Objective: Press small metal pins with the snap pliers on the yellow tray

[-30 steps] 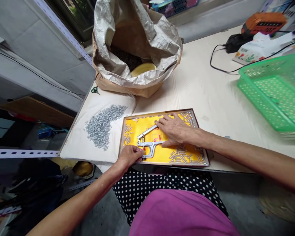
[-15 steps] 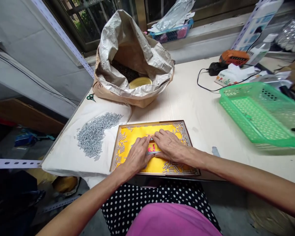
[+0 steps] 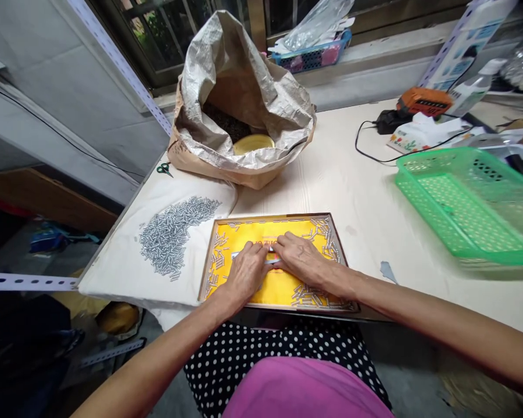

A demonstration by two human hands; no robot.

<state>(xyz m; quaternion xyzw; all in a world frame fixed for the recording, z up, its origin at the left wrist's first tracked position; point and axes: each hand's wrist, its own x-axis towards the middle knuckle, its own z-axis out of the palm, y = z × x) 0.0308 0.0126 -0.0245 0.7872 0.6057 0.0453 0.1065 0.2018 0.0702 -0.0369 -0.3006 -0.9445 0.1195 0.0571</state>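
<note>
My left hand (image 3: 247, 267) and my right hand (image 3: 301, 258) meet over the middle of a shallow tray (image 3: 206, 264) with a yellow bottom and brown rim. Fingers of both hands are closed around a small object with a pale edge (image 3: 272, 262); most of it is hidden by them. Small silvery metal pieces, like short springs or pins, lie along the tray's sides, some loose at the left, others at the right (image 3: 309, 295). A larger heap of similar grey metal pieces (image 3: 168, 238) rests on a white cloth (image 3: 113, 264) to the left.
Behind the tray stands an open sack (image 3: 226, 165) with a yellow bowl (image 3: 253, 144) inside. Green-handled scissors (image 3: 164, 169) lie left of it. At the right are a green plastic basket (image 3: 462, 255), an orange battery (image 3: 425, 101) and a black cable. A blue basket (image 3: 314, 58) sits on the sill.
The hands have shifted slightly toward the tray's far side, with the small object still between them. Its pink-red marking shows less now. The whole view has moved a little.
</note>
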